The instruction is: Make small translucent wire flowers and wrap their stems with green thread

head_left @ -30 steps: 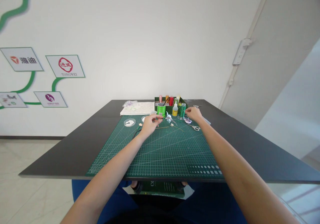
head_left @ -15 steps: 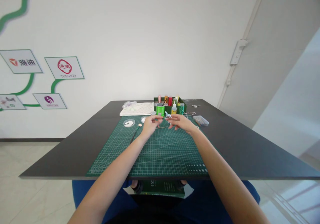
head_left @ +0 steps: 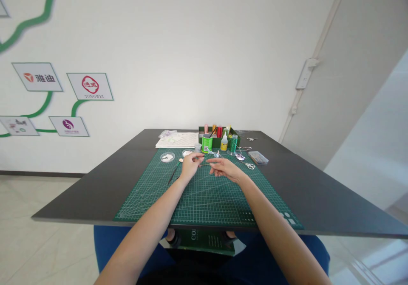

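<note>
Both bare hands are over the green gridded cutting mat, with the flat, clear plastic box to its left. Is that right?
Not quite: the head view shows the flat, clear plastic box to the right of the green gridded cutting mat, not the left. The bare left hand and right hand are over the mat.

A dark table point(head_left: 108, 183) carries a green mat point(head_left: 210, 204). Past the mat's far edge sit a white sheet point(head_left: 178, 140) and a box point(head_left: 217, 143); right of the mat lie a case point(head_left: 258, 158) and, farther back, scissors point(head_left: 251, 139).
</note>
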The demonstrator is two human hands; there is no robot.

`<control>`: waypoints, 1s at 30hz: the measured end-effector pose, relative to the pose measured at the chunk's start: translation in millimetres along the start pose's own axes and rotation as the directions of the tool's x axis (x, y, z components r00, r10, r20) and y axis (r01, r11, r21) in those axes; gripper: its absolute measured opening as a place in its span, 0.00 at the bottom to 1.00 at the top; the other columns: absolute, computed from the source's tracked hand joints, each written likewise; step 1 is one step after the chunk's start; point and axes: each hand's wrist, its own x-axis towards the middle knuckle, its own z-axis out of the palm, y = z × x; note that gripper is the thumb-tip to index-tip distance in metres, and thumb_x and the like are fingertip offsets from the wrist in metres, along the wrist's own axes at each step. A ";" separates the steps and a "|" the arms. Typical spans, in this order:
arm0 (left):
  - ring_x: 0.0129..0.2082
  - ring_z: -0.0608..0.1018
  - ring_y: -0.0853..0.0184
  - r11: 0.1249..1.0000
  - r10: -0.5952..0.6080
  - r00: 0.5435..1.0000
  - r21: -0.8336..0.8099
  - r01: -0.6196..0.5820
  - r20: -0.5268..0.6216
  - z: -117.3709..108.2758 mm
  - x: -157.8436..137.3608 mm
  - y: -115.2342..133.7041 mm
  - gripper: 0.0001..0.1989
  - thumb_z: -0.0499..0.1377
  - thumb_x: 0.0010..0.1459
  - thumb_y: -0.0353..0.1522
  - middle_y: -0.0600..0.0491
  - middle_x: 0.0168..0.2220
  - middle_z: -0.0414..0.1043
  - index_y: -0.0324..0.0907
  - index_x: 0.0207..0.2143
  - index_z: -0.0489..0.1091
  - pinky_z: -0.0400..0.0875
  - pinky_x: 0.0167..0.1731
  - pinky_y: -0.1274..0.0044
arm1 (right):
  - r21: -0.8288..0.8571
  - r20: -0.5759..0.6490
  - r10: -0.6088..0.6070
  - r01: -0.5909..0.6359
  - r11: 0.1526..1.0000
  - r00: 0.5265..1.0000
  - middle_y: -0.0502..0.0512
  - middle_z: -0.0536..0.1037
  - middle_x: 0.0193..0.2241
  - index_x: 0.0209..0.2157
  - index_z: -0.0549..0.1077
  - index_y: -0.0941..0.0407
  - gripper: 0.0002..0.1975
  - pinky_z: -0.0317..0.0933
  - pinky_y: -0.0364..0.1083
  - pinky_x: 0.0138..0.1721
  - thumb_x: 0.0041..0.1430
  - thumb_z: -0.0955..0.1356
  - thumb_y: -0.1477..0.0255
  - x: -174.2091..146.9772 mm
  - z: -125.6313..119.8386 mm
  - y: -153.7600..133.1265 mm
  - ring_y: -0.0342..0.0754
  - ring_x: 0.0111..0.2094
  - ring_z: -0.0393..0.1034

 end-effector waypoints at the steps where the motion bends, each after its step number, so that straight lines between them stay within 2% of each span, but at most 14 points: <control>1: 0.18 0.72 0.73 1.000 -0.004 1.000 0.005 0.004 0.000 0.2 -1.1 -0.7 0.08 0.65 0.52 0.29 0.51 0.30 0.80 0.38 0.36 0.80 0.68 0.21 0.80 | -0.007 -0.001 -0.004 0.004 1.000 1.000 0.53 0.80 0.26 0.52 0.74 0.61 0.25 0.57 0.37 0.20 0.54 0.75 0.65 -0.1 0.3 1.2 0.38 0.20 0.67; 6: 0.18 0.73 0.73 1.000 -0.029 1.000 -0.010 0.029 -0.001 -1.3 -6.4 0.9 0.09 0.64 0.53 0.28 0.51 0.31 0.80 0.38 0.38 0.80 0.68 0.23 0.79 | -0.095 -0.003 -0.048 0.047 0.994 0.999 0.43 0.69 0.15 0.46 0.77 0.63 0.26 0.47 0.38 0.18 0.51 0.75 0.59 -0.8 1.8 4.5 0.36 0.15 0.55; 11: 0.17 0.72 0.73 0.999 -0.026 1.000 0.031 0.026 -0.014 -4.9 -8.3 0.8 0.08 0.64 0.53 0.28 0.51 0.32 0.80 0.38 0.37 0.80 0.68 0.23 0.78 | -0.232 -0.006 -0.111 0.107 0.967 0.994 0.39 0.59 0.11 0.45 0.77 0.63 0.25 0.42 0.40 0.18 0.54 0.71 0.57 -2.2 -2.3 6.9 0.37 0.14 0.47; 20: 0.17 0.72 0.73 0.998 -0.010 1.000 0.061 0.011 -0.011 -4.2 -8.6 -3.3 0.07 0.64 0.53 0.27 0.52 0.31 0.80 0.38 0.36 0.80 0.69 0.24 0.78 | -0.398 0.027 -0.180 0.176 0.900 0.983 0.38 0.58 0.09 0.48 0.77 0.62 0.26 0.46 0.40 0.20 0.58 0.67 0.56 -6.2 -6.0 6.4 0.39 0.13 0.49; 30: 0.17 0.73 0.73 0.995 -0.015 1.000 0.102 0.015 -0.005 -5.7 -9.3 -2.4 0.07 0.64 0.54 0.26 0.53 0.30 0.80 0.39 0.36 0.80 0.70 0.25 0.78 | -0.451 0.018 -0.170 0.160 0.878 0.985 0.39 0.59 0.10 0.49 0.78 0.63 0.26 0.46 0.40 0.19 0.58 0.67 0.57 -4.6 -7.8 10.4 0.39 0.13 0.50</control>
